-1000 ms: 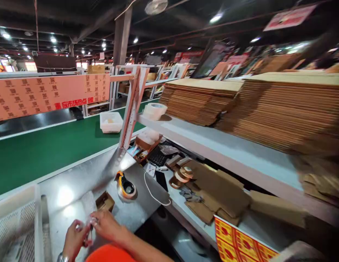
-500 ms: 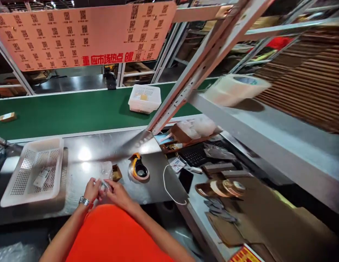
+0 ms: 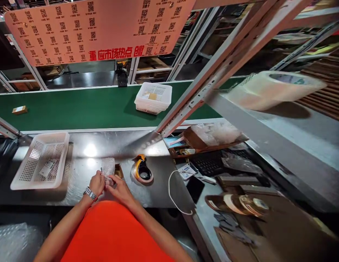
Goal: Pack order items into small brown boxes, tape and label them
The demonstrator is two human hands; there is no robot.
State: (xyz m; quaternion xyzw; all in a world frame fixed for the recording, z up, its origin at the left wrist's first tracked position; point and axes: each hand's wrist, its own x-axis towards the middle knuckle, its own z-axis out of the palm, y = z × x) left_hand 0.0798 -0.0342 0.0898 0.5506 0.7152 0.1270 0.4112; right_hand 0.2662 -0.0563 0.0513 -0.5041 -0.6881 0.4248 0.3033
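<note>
My left hand point(image 3: 97, 184), with a metal watch at its wrist, is closed on the near end of a piece of clear bubble wrap point(image 3: 108, 166). Opposite it, my right hand point(image 3: 118, 188) pinches the same near end, its fingertips close to those of the left. Whatever the wrap may contain is hidden by my fingers. The rest of the wrap lies on the metal table, pointing away from me. Just beyond my right hand is a small cardboard box point(image 3: 119, 171), partly covered by the wrap and hand. To its right lies an orange and black tape dispenser point(image 3: 143, 170).
A white perforated basket point(image 3: 64, 160) holding a labelled packet point(image 3: 47, 167) stands left. Behind the metal table point(image 3: 84, 143) runs a green conveyor point(image 3: 103, 111) carrying another white basket point(image 3: 167, 98) and a small carton point(image 3: 20, 110). A slanted metal post point(image 3: 191, 98) and a shelf with tape rolls point(image 3: 256, 94) border the right.
The view has turned left, so the surroundings sit farther right. My hands stay together at the bubble wrap, and more of its far part shows above my fingers.
</note>
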